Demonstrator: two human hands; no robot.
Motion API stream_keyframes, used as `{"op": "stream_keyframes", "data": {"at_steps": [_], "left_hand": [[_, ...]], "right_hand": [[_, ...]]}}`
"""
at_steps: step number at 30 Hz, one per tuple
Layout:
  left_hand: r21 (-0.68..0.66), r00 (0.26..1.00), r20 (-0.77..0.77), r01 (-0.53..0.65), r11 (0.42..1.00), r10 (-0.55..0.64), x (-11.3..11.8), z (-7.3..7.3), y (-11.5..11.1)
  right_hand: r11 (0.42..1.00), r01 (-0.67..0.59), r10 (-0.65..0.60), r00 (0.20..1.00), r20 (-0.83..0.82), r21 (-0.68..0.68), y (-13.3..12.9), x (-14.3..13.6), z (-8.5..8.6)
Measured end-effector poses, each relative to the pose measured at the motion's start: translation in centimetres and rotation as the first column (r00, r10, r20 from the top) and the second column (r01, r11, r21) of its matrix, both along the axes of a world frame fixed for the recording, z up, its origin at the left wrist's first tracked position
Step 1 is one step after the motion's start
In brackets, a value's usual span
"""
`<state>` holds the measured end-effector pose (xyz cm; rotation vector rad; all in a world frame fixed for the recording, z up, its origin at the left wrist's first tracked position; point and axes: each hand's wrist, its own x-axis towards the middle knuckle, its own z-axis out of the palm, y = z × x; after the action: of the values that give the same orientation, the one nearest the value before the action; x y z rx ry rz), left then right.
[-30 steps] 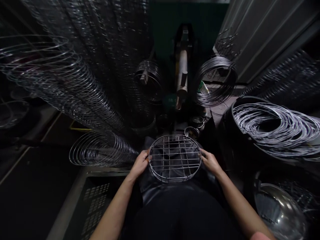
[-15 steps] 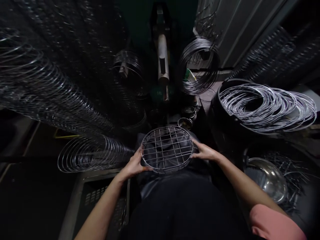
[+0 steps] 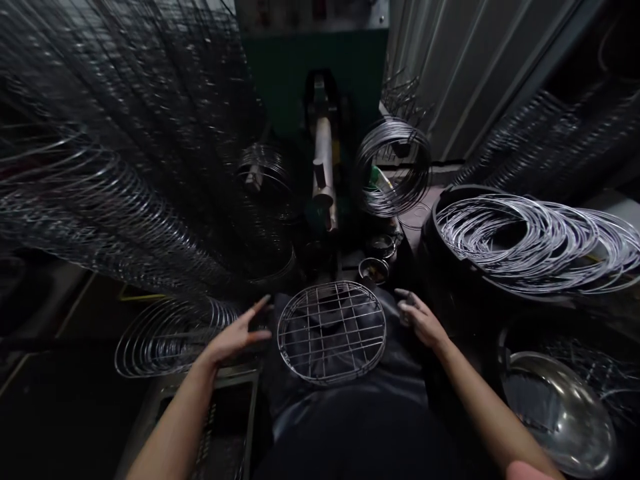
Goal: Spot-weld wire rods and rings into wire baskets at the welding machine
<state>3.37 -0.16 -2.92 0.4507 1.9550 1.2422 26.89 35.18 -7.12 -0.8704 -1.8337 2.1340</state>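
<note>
A round wire rack [image 3: 333, 331] with a crossed grid rests on the dark apron over my lap. To its left, my left hand [image 3: 237, 338] is held apart from the rim, thumb and fingers spread with nothing between them. On the other side, my right hand [image 3: 421, 319] is also clear of the rack, its fingers partly extended and nothing visible in them. In front of the rack stands a green machine [image 3: 280, 73] with a metal arm [image 3: 323, 157] pointing toward me.
Stacks of wire rings [image 3: 165, 340] fill the left side. At right, a black tub [image 3: 433, 233] holds many loose wire rings [image 3: 530, 233]. Below it lies a shiny metal bowl [image 3: 565, 413] among wire pieces. Small round cups [image 3: 374, 269] sit beneath the machine. A crate [image 3: 253, 413] stands at lower left.
Both hands have let go of the wire rack and moved outward from its rim. The rack now lies on the lap. The camera view has tilted up somewhat.
</note>
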Motion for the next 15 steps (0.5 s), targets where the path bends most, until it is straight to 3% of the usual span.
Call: {"op": "stream_keyframes", "data": {"at_steps": [2, 4, 7, 9, 12, 15], "left_hand": [[0.017, 0.999, -0.025, -0.036, 0.999, 0.037, -2.5, 2.1, 3.0], [0.008, 0.998, -0.007, 0.055, 0.998, -0.055, -4.3, 3.5, 7.4], [-0.005, 0.969, 0.033, 0.244, 0.970, -0.244, -5.5, 3.5, 14.8], [-0.052, 0.899, 0.113, 0.430, 0.901, -0.422, -5.6, 2.6, 19.0], [-0.116, 0.739, 0.281, 0.659, 0.743, -0.612, -5.2, 0.9, 23.2], [-0.117, 0.616, 0.396, 0.770, 0.627, -0.681, -4.7, -0.5, 24.6]], "right_hand": [[0.990, 0.144, -0.144, 0.987, -0.074, 0.004, 0.2, -1.4, -1.2], [0.979, 0.172, -0.162, 0.982, -0.097, 0.108, -0.2, -2.8, -2.5], [0.944, 0.152, -0.139, 0.988, -0.065, 0.291, -1.1, -4.0, -4.1], [0.934, 0.194, -0.183, 0.981, -0.065, 0.302, -1.3, -4.1, -4.6], [0.944, 0.326, -0.321, 0.943, -0.083, 0.055, -0.5, -3.9, -4.9], [0.888, 0.398, -0.423, 0.903, -0.070, -0.231, 0.9, -3.6, -5.0]]}}
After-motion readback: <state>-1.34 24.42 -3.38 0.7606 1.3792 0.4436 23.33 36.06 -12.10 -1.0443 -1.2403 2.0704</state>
